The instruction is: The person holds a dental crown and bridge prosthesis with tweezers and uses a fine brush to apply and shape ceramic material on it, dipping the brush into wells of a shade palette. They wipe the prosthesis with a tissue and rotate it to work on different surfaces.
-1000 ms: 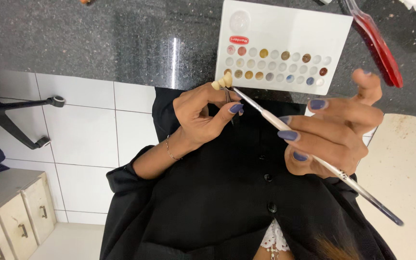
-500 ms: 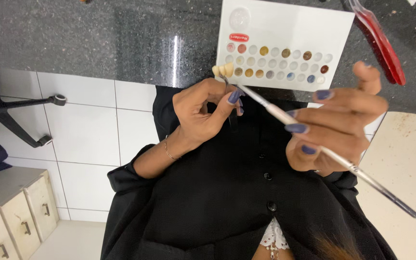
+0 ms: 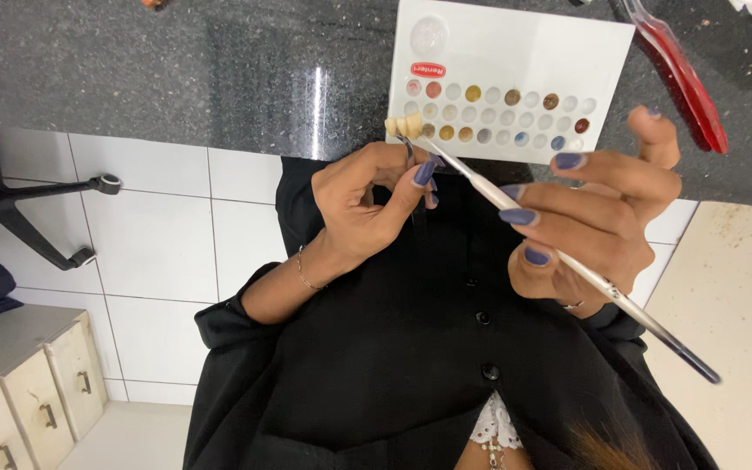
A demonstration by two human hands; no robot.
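At the far left of the view a black chair base (image 3: 10,204) with castors stands on the white tiled floor (image 3: 150,252), and a cream drawer unit (image 3: 23,400) sits in the lower corner. Across the top runs a dark speckled worktop (image 3: 176,70).

Near the middle, the left hand (image 3: 359,209) is raised in front of the black buttoned garment (image 3: 411,348). Its fingers are pinched narrow around a thin metal holder that carries a small row of cream false teeth (image 3: 404,127), held just at the lower edge of the worktop and beside the paint tray's bottom corner. A fine bracelet lies round that wrist.

The white paint tray (image 3: 515,52) rests on the worktop, with rows of small round wells in browns, yellows, greys and blues.

The right hand (image 3: 598,213) grips a long thin brush (image 3: 567,261), fingers closed round its middle, the index finger stretched out above. The brush tip touches the teeth, and its dark handle end slants down to the right.

At the far right a red flat tool (image 3: 681,78) lies on the worktop.
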